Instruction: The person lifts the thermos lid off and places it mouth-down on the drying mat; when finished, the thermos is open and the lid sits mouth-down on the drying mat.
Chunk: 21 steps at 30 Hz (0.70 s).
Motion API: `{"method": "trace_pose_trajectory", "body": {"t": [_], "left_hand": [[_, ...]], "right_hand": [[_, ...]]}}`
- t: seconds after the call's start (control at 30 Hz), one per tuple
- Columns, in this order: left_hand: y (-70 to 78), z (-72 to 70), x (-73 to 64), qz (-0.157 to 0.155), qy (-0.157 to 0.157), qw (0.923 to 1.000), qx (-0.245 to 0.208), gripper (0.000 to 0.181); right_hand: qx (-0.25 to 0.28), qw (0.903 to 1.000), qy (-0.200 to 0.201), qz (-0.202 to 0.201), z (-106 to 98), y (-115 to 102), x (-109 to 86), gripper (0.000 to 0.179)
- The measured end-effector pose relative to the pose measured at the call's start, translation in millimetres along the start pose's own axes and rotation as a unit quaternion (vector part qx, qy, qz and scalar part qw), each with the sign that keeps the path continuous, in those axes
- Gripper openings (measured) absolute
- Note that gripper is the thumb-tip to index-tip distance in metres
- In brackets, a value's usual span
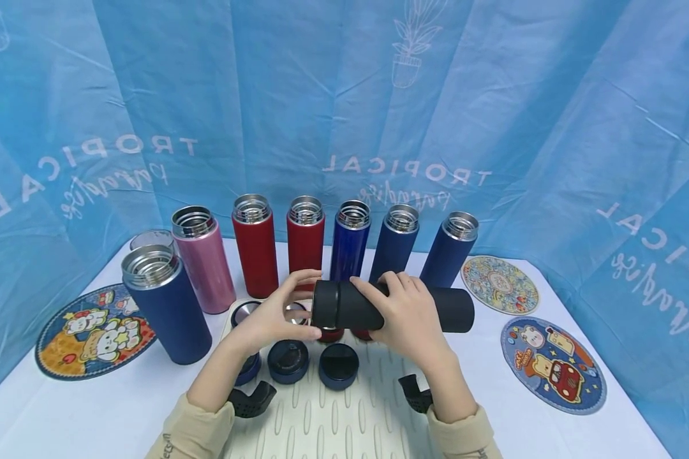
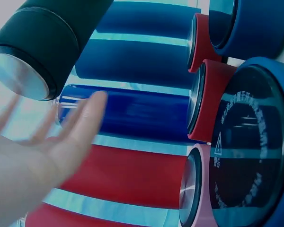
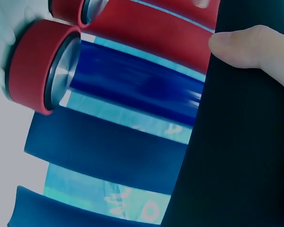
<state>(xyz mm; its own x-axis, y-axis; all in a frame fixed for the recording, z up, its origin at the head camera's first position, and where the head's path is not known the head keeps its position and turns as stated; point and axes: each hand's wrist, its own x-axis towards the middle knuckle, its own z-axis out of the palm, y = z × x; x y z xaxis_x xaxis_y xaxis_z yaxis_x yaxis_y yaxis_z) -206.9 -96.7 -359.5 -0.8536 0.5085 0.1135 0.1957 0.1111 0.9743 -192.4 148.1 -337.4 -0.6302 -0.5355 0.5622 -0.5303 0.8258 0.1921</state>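
Note:
My right hand [image 1: 410, 319] grips a black vacuum flask [image 1: 453, 310] round its body and holds it sideways above the mat, its lid end [image 1: 325, 305] pointing left. Beside that end, my left hand [image 1: 272, 319] has its fingers spread and slightly bent. In the left wrist view the left hand [image 2: 42, 156] looks apart from the flask's lid [image 2: 21, 75], whose flat silver face shows. The right thumb [image 3: 246, 47] lies along the black body in the right wrist view. Below the hands sit dark blue lids [image 1: 339, 366] and red lids [image 3: 42, 66].
Lidless flasks stand behind: a pink one [image 1: 207, 268], red ones [image 1: 255, 255] and several blue ones [image 1: 449, 255]. Another blue flask [image 1: 169, 319] stands front left. A cream ridged mat [image 1: 333, 427] lies in front. Round cartoon placemats [image 1: 554, 366] lie at both sides.

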Motion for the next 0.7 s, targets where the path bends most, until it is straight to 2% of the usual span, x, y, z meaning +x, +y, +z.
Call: {"method": "trace_pose_trajectory", "body": {"t": [0.07,0.13,0.2,0.27,0.4,0.7], "left_hand": [[0.6,1.5,0.0,0.040,0.004,0.9992,0.010,0.077],[0.9,3.2,0.3,0.071,0.014,0.9973,0.014,0.072],[0.1,4.3,1.0,0.092,0.030,0.9952,0.017,0.068],[-0.4,4.5,1.5,0.098,0.046,0.9938,0.026,0.065],[-1.1,3.5,1.1,0.076,0.056,0.9950,0.031,0.066],[1.6,4.0,-0.4,-0.012,0.072,0.9973,-0.009,0.059]], "right_hand": [[0.001,1.0000,0.001,0.005,-0.7,2.3,-0.4,0.084],[0.002,1.0000,0.003,0.005,-0.8,4.2,-0.8,0.083],[0.007,0.9999,0.007,0.001,-0.4,5.5,-1.0,0.081],[0.014,0.9998,0.011,-0.004,0.2,5.9,-0.9,0.080],[0.028,0.9995,0.013,-0.011,1.8,5.6,-1.1,0.081],[0.032,0.9994,0.013,-0.009,2.1,3.1,-1.8,0.080]]}}
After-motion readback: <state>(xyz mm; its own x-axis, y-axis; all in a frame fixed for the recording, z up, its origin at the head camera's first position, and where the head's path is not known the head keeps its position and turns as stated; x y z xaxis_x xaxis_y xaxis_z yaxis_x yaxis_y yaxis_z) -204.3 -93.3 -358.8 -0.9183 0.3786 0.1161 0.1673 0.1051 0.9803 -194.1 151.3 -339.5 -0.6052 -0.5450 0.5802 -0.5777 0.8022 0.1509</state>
